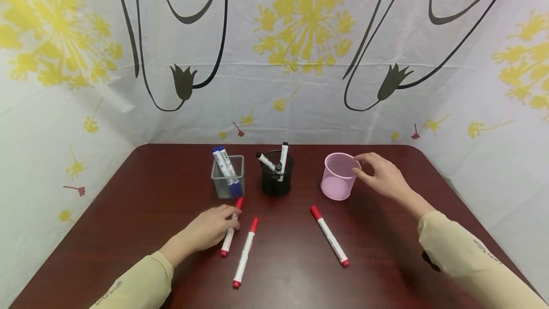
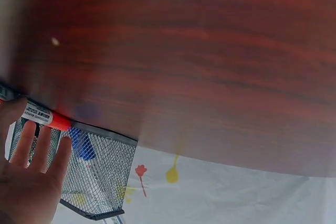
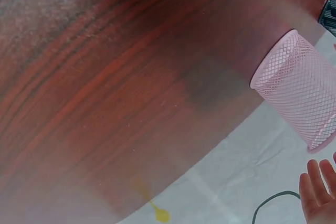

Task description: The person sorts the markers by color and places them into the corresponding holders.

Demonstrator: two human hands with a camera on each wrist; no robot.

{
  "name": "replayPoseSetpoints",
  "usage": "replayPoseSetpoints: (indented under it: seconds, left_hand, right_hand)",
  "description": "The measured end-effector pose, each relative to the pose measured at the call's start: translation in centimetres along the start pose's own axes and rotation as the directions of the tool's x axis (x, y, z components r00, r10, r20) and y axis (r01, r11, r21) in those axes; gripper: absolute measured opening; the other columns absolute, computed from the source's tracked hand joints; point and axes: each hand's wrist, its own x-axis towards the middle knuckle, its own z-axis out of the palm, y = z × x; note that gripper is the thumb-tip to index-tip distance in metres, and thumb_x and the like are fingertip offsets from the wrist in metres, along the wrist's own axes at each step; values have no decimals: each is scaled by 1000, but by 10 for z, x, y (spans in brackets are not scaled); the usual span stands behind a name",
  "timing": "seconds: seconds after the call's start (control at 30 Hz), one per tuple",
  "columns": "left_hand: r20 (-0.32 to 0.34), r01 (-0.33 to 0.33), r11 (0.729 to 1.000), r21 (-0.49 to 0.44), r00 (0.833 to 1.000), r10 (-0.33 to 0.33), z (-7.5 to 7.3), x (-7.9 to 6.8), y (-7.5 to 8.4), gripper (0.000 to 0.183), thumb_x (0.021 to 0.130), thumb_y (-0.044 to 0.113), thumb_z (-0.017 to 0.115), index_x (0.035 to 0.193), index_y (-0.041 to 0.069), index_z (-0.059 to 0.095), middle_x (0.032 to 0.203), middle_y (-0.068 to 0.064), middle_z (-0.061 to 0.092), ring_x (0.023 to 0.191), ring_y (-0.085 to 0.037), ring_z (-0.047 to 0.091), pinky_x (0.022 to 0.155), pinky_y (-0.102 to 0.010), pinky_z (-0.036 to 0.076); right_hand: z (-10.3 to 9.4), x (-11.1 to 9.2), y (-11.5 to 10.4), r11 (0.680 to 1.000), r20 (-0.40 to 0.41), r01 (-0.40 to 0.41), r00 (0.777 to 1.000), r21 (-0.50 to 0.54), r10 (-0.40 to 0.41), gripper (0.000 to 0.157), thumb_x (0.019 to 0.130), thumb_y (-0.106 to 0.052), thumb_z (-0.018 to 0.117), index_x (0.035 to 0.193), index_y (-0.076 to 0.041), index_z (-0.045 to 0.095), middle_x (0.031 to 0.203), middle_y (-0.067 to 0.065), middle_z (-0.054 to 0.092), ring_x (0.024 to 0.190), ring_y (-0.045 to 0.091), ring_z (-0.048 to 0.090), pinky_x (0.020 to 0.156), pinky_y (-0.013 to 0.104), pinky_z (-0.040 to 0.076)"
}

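My left hand is at a red-capped whiteboard marker lying on the table. In the left wrist view its fingers extend beside this marker, and the thumb overlaps its barrel; firm contact is unclear. On the right, my right hand spreads thumb and fingers by the rim of a pink mesh pen holder. A gap shows between its fingers and the holder in the right wrist view. Two more red markers, one left of centre and one right of centre, lie on the table.
A grey mesh pen holder with two blue markers stands just beyond the left hand. Beside it, a black mesh pen holder contains black-capped markers. The dark wooden table ends at a patterned white cloth behind and alongside.
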Motion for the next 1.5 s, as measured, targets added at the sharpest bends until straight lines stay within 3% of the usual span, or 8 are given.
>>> replayPoseSetpoints:
  seconds: [0.17,0.3,0.53,1.0,1.17,1.37,1.5]
  left_hand:
    - [6,-5,1000,-29,1000,5,-1,0,2,19,76,4,67,89,17,64,110,-8,57,102,-25,54,85,-41,45]
    - [-46,-43,999,-22,998,42,1,-2,2,22,71,-1,65,85,16,61,103,-6,58,93,-24,57,80,-40,46]
    - [-34,-18,1000,-17,999,17,3,-4,4,25,69,-3,60,84,17,58,94,1,57,86,-19,56,78,-37,45]
    - [-21,-20,999,41,1000,21,-9,-12,9,26,76,5,66,99,18,62,93,2,60,84,-18,57,75,-36,48]
    - [-80,-52,998,38,995,55,-15,-11,11,28,75,8,69,100,18,62,90,3,59,81,-16,57,73,-34,48]
    - [-209,-125,992,-18,971,119,-24,-3,15,30,74,10,71,101,16,62,86,7,58,75,-11,55,70,-30,47]
    - [-243,-139,988,-72,963,118,-33,6,21,30,75,12,71,103,16,61,88,9,59,76,-8,54,70,-27,46]
  right_hand:
    - [2,-2,2,1000,-3,1,1000,-7,-1,32,82,-24,67,108,-6,61,101,10,60,88,24,57,70,46,44]
    - [4,-4,3,1000,-3,-8,1000,-4,8,33,82,-26,67,108,-6,61,104,10,59,89,25,57,71,47,44]
    - [7,-7,4,999,16,-30,999,-15,30,40,81,-31,67,111,-5,59,111,11,57,96,29,56,74,50,44]
    - [11,-7,4,999,27,-33,999,-25,33,44,82,-34,67,114,-6,59,113,10,56,101,29,55,74,51,44]
    - [11,-7,4,999,37,-38,999,-29,39,45,82,-35,67,115,-6,59,114,10,56,102,30,54,75,52,45]
    - [10,-6,4,998,62,-57,996,-31,59,47,83,-39,65,116,-7,58,114,11,55,102,30,54,75,53,44]
    - [9,-7,4,997,77,-66,995,-35,69,48,83,-40,64,116,-6,58,114,13,55,102,31,54,76,53,44]
